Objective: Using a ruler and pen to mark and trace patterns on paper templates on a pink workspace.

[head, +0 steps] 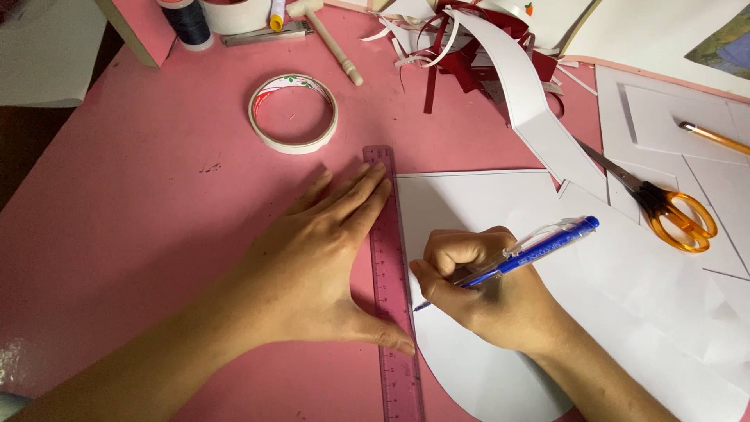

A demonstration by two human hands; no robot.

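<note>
— Pink ruler (388, 266): how is it held?
— Pressed flat on the table (156, 195) by the open left hand (312, 266), beside the white paper (484, 203).
— Blue pen (531, 250)?
— Gripped by the right hand (484, 289), tip on the paper.

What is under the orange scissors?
The scissors lie on white paper sheets, blades pointing toward a curved white strip. The pink table probably lies underneath, but the paper covers it there, so it cannot be seen.
</note>
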